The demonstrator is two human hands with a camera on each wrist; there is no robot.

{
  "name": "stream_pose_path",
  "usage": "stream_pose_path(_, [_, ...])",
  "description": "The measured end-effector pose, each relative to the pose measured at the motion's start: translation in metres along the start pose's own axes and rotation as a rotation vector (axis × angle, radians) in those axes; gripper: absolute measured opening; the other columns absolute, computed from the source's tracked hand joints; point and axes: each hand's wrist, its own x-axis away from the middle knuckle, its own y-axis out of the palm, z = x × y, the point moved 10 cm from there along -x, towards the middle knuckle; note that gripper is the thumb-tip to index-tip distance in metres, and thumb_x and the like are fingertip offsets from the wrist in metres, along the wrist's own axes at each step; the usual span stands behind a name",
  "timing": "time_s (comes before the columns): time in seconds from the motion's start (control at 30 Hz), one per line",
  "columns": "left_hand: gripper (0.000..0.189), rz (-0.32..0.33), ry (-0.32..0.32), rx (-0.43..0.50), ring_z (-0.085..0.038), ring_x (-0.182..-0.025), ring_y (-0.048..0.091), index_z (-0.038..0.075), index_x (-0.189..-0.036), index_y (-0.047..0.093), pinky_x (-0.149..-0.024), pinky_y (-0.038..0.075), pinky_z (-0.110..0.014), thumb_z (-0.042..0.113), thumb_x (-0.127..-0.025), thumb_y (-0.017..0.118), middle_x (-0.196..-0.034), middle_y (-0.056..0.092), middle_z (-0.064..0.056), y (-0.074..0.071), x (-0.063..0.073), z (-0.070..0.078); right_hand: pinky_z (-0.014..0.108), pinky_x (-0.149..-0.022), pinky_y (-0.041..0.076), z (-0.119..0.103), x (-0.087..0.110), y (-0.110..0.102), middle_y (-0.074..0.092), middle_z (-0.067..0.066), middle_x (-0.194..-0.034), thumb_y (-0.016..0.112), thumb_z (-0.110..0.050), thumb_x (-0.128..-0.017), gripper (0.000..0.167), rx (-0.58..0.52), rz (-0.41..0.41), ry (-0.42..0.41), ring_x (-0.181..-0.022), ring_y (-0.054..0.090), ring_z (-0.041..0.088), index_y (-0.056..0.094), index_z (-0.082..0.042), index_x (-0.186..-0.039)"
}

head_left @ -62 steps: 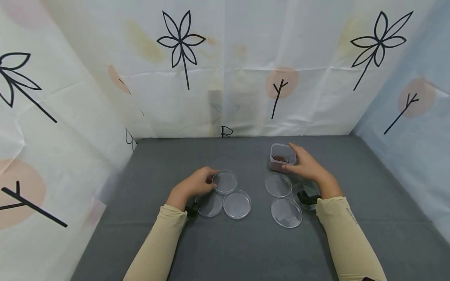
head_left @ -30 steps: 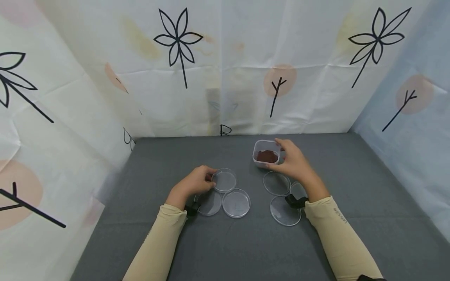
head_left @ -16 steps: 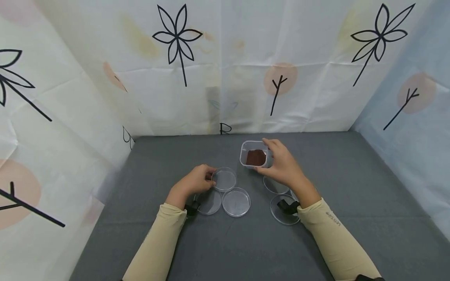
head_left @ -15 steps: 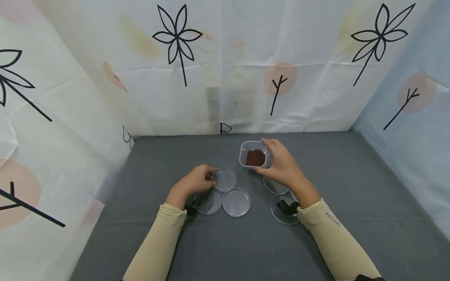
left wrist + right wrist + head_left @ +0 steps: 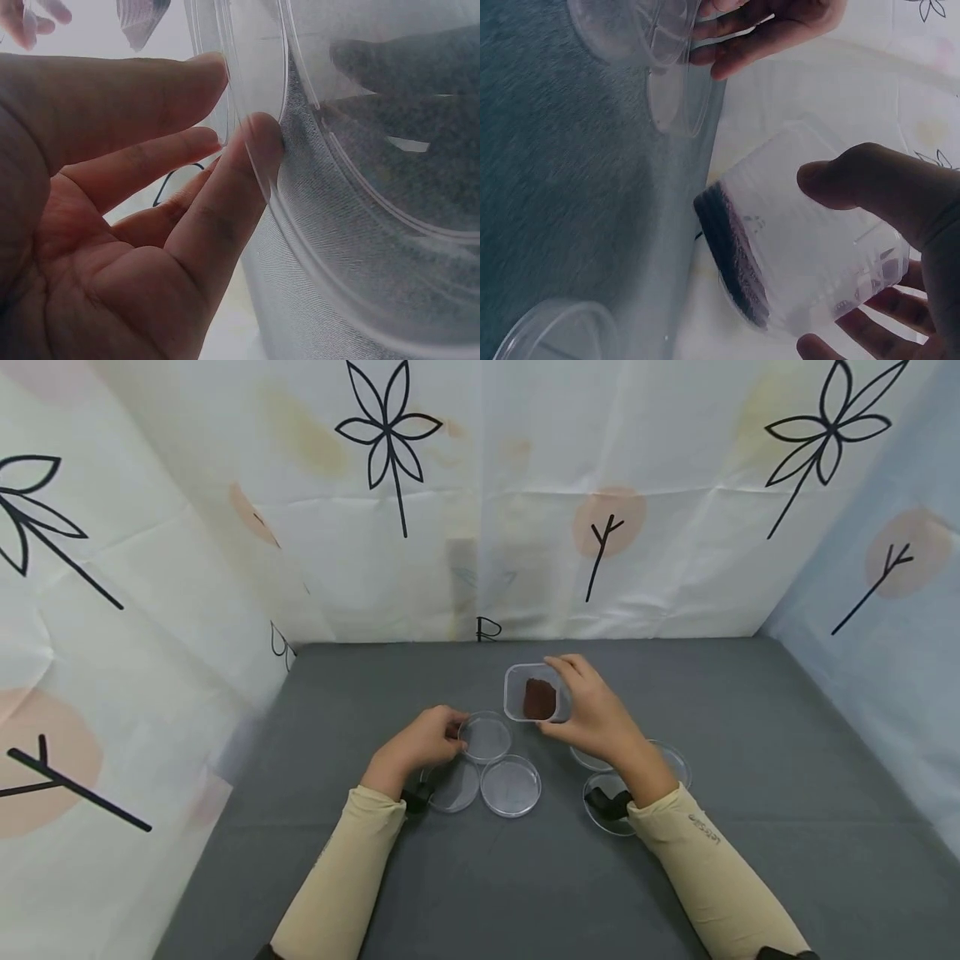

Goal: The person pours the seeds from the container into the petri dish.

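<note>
My left hand holds the edge of a clear petri dish, the farthest of a cluster of three. In the left wrist view, the thumb and a finger touch its rim. Two more clear dishes, a left one and a right one, lie nearer. Just to the right of the held dish, my right hand grips a clear plastic tub between thumb and fingers. Brown powder lies in the tub. The right wrist view shows the tub tilted, its powder gathered at one end.
Under my right forearm lie three clear round dishes or lids, a near one, a right one and a far one, partly hidden. A grey cloth covers the table. Patterned white sheets stand behind and beside it.
My right hand has carried the tub left, from behind the right-hand dishes to beside the held dish, and tilted it. The left hand stays on its dish.
</note>
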Motion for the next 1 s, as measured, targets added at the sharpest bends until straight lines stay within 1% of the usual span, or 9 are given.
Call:
stream_pose_path(0.07, [0.053, 0.000, 0.006, -0.004, -0.038, -0.126, 0.067, -0.007, -0.150, 0.056, -0.092, 0.060, -0.040, 0.001, -0.099, 0.068, -0.146, 0.061, -0.028, -0.001, 0.000, 0.001, 0.055, -0.102, 0.054, -0.003, -0.004, 0.002, 0.050, 0.016, -0.150, 0.096, -0.019, -0.076, 0.097, 0.019, 0.004, -0.011, -0.136, 0.053, 0.037, 0.046, -0.004, -0.158])
stream_pose_path(0.17, [0.053, 0.003, 0.009, -0.006, -0.039, -0.127, 0.067, -0.007, -0.150, 0.055, -0.093, 0.060, -0.041, 0.001, -0.099, 0.068, -0.146, 0.061, -0.028, -0.004, 0.000, 0.001, 0.053, -0.091, 0.058, -0.008, -0.009, 0.007, 0.051, 0.015, -0.149, 0.097, -0.020, -0.076, 0.096, 0.054, -0.001, -0.019, -0.136, 0.052, 0.036, 0.048, -0.006, -0.157])
stream_pose_path(0.23, [0.053, 0.004, 0.008, -0.004, -0.039, -0.127, 0.067, -0.008, -0.150, 0.055, -0.094, 0.060, -0.042, 0.001, -0.099, 0.068, -0.146, 0.061, -0.028, -0.004, 0.002, 0.000, 0.052, -0.085, 0.059, -0.011, -0.012, 0.011, 0.050, 0.014, -0.150, 0.097, -0.021, -0.076, 0.095, 0.077, -0.009, -0.018, -0.137, 0.052, 0.035, 0.049, -0.008, -0.157])
stream_pose_path(0.27, [0.053, 0.006, 0.006, -0.003, -0.039, -0.127, 0.067, -0.008, -0.150, 0.055, -0.095, 0.060, -0.042, 0.001, -0.099, 0.069, -0.146, 0.061, -0.028, -0.005, 0.003, -0.001, 0.052, -0.084, 0.059, -0.012, -0.013, 0.013, 0.050, 0.013, -0.150, 0.097, -0.020, -0.076, 0.094, 0.083, -0.012, -0.019, -0.137, 0.051, 0.035, 0.049, -0.009, -0.156])
stream_pose_path(0.5, [0.053, 0.009, -0.004, 0.000, -0.040, -0.128, 0.066, -0.007, -0.150, 0.056, -0.096, 0.059, -0.043, 0.001, -0.099, 0.069, -0.148, 0.060, -0.027, -0.006, 0.007, -0.001, 0.055, -0.105, 0.053, -0.023, -0.022, 0.023, 0.051, 0.015, -0.149, 0.097, -0.015, -0.075, 0.090, 0.104, -0.027, -0.059, -0.140, 0.048, 0.038, 0.052, -0.007, -0.153])
stream_pose_path(0.73, [0.053, 0.001, -0.020, 0.001, -0.040, -0.131, 0.064, -0.005, -0.151, 0.054, -0.097, 0.059, -0.044, 0.002, -0.101, 0.067, -0.151, 0.059, -0.026, -0.006, 0.004, -0.003, 0.055, -0.104, 0.053, -0.028, -0.023, 0.032, 0.050, 0.016, -0.149, 0.097, -0.012, -0.075, 0.090, 0.089, -0.042, -0.087, -0.139, 0.046, 0.040, 0.052, -0.006, -0.152])
stream_pose_path(0.87, [0.053, -0.009, -0.007, -0.006, -0.039, -0.130, 0.065, -0.005, -0.152, 0.054, -0.097, 0.059, -0.044, 0.003, -0.101, 0.067, -0.150, 0.059, -0.026, -0.003, 0.001, -0.003, 0.055, -0.102, 0.054, -0.028, -0.020, 0.037, 0.049, 0.018, -0.148, 0.097, -0.008, -0.074, 0.089, 0.097, -0.052, -0.101, -0.138, 0.046, 0.042, 0.052, -0.004, -0.151])
stream_pose_path(1.0, [0.054, -0.018, -0.018, 0.009, -0.039, -0.131, 0.064, -0.005, -0.152, 0.054, -0.097, 0.059, -0.044, 0.002, -0.101, 0.066, -0.150, 0.059, -0.027, -0.001, 0.002, -0.003, 0.056, -0.104, 0.053, -0.031, -0.018, 0.042, 0.050, 0.020, -0.147, 0.096, -0.007, -0.074, 0.089, 0.119, -0.061, -0.128, -0.138, 0.046, 0.043, 0.052, -0.004, -0.151])
